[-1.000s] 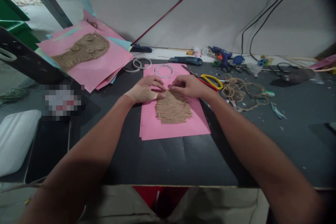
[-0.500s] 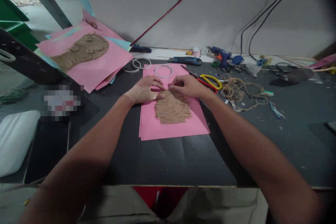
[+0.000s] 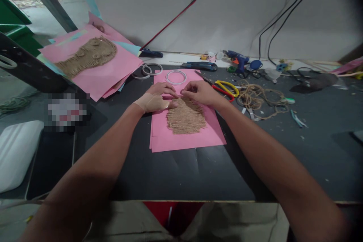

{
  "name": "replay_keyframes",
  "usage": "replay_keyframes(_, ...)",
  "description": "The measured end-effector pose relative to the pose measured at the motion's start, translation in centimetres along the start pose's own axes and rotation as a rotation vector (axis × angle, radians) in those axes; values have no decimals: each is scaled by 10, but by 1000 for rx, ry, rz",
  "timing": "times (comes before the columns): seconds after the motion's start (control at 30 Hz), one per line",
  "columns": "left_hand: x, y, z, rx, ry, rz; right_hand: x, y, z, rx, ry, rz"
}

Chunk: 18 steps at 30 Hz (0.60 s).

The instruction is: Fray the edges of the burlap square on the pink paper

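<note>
Black worktable [image 3: 181, 174], centre of frame: jute-twine mat [image 3: 185, 118] lies on pink paper sheet [image 3: 187, 140]. Left hand [image 3: 155, 98] and right hand [image 3: 197, 92] are held at its top edge, fingertips [image 3: 184, 93] pinched together; grip on twine unclear. Top-edge shaping judged in hand; further pinching seems called for.

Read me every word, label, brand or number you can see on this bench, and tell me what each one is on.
No text can be read. Any markings on the blue glue gun or the blue box cutter are too small and blurred to read. The pixelated patch is unreadable too.
</note>
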<state>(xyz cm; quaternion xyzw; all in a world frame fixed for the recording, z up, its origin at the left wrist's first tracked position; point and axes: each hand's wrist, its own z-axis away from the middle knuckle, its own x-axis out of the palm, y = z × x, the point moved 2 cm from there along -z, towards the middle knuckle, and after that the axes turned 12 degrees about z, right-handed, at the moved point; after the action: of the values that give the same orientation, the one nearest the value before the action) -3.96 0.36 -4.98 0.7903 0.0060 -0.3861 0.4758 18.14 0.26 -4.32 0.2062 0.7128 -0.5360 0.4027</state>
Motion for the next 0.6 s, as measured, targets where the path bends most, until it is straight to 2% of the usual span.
replay_keyframes(0.17,0,2,1,8,-3,-6,5,-1,1,59,42,13)
replay_keyframes(0.6,-1,7,3,-13,52,-13,7,-4,1,41,71,79)
